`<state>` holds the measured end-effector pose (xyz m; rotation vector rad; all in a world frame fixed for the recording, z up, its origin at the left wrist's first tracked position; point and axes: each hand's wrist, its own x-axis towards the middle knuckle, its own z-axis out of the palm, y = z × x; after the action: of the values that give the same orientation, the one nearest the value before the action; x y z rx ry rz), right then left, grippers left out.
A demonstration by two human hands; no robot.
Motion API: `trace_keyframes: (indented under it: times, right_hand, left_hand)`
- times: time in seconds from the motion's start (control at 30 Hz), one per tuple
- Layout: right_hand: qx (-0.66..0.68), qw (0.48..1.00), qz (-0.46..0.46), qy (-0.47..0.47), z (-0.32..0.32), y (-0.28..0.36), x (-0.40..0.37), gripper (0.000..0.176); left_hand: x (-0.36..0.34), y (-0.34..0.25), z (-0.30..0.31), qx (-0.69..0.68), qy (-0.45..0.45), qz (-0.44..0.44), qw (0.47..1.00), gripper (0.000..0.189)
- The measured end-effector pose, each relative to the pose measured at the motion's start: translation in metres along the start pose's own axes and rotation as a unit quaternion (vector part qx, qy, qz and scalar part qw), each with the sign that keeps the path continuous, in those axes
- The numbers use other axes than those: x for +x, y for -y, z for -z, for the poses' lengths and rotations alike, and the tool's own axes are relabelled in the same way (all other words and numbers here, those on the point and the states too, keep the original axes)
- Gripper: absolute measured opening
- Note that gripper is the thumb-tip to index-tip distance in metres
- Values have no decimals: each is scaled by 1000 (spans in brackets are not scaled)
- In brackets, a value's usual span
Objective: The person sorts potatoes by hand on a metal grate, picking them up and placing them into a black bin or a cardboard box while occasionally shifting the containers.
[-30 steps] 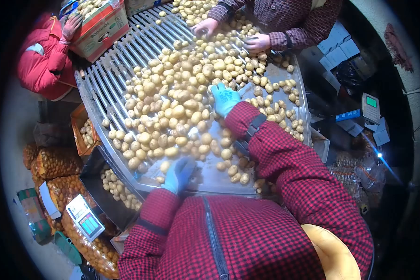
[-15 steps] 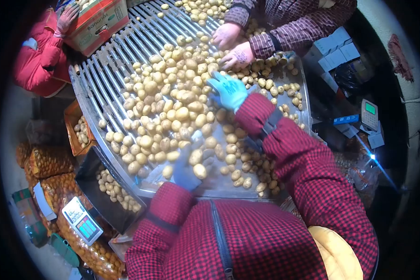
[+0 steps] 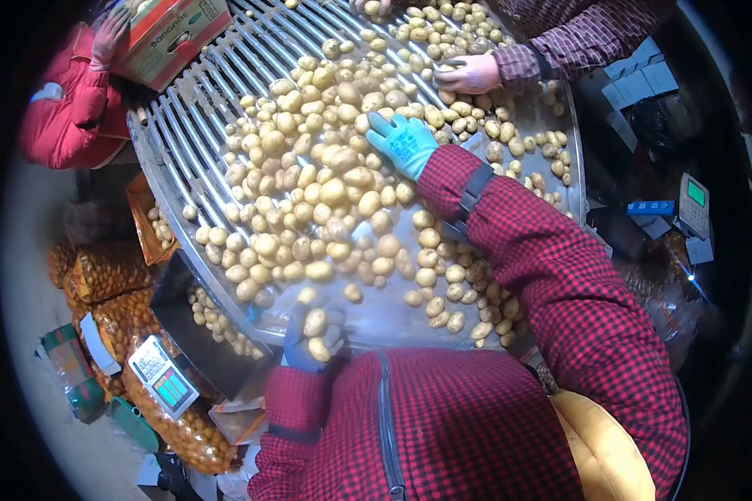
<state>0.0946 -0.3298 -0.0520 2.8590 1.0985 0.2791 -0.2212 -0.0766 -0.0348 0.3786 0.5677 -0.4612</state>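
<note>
From afar I see the metal table (image 3: 384,316) with the potato pile (image 3: 332,190). My right hand (image 3: 403,144) lies fingers-spread on it; my left hand (image 3: 297,344), well apart, clasps two potatoes (image 3: 315,323), which may drop if its grip loosens.

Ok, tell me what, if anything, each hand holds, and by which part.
The left hand cups at least two potatoes from underneath; the right hand lies palm down at the potato pile, any hold hidden.

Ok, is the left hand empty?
No, the left hand has at least two potatoes in it.
</note>
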Motion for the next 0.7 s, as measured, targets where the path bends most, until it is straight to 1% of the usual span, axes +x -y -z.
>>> trace_keyframes:
  times: [0.07, 0.1, 0.2, 0.23, 0.27, 0.3, 0.33, 0.37, 0.4, 0.43, 0.53, 0.57, 0.6, 0.63, 0.67, 0.7]
  right_hand:
    - [-11, 1000, -3, -17, 3, 1, 7, 30]
    - [-1, 1000, -16, 10, 7, 0, 10, 29]
    - [114, 987, -96, 60, 28, -10, 12, 32]
    - [231, 961, -136, -69, 26, -15, 0, 35]
    - [323, 917, -219, -83, 29, -21, -11, 32]
    - [531, 786, -313, -42, 33, -26, -24, 33]
    - [700, 600, -386, 0, 36, -34, -39, 35]
    - [793, 473, -384, -28, 45, -39, -63, 35]
    - [866, 332, -371, -54, 53, -34, -85, 36]
    - [877, 323, -346, -84, 67, -22, -97, 38]
    - [744, 594, -286, -104, 59, -11, -111, 36]
    - [823, 454, -335, -66, 48, -23, -103, 27]
    - [712, 640, -289, -8, 34, -25, -94, 26]
    - [558, 795, -235, 27, 28, -25, -82, 25]
    - [468, 835, -287, 37, 38, -6, -66, 27]
    - [335, 915, -217, 61, 49, 6, -55, 28]
  left_hand:
    - [3, -1, -10, 84, -20, -14, 996, 54]
    - [2, -1, -13, 84, -48, -24, 995, 54]
    - [-1, -2, -8, 64, 14, -34, 997, 51]
    - [-2, -2, -2, 31, 7, -38, 999, 49]
    - [0, 1, 4, -4, 0, -41, 999, 47]
    - [2, 4, 7, -41, -4, -43, 998, 45]
    - [2, 7, 6, 12, -33, -55, 998, 45]
    - [2, 9, 4, 67, -62, -67, 994, 45]
    - [3, 8, 6, 92, -57, -66, 992, 46]
    - [4, 8, 8, 116, -52, -66, 990, 46]
    - [5, 5, 8, 161, -35, -65, 984, 48]
    - [6, 4, 8, 169, -30, -63, 983, 48]
    - [7, 3, 11, 170, -26, -57, 983, 49]
    - [7, 2, 12, 179, -24, -56, 982, 49]
    - [6, 2, 13, 187, -23, -56, 981, 50]
    - [6, 2, 11, 201, -23, -62, 977, 50]
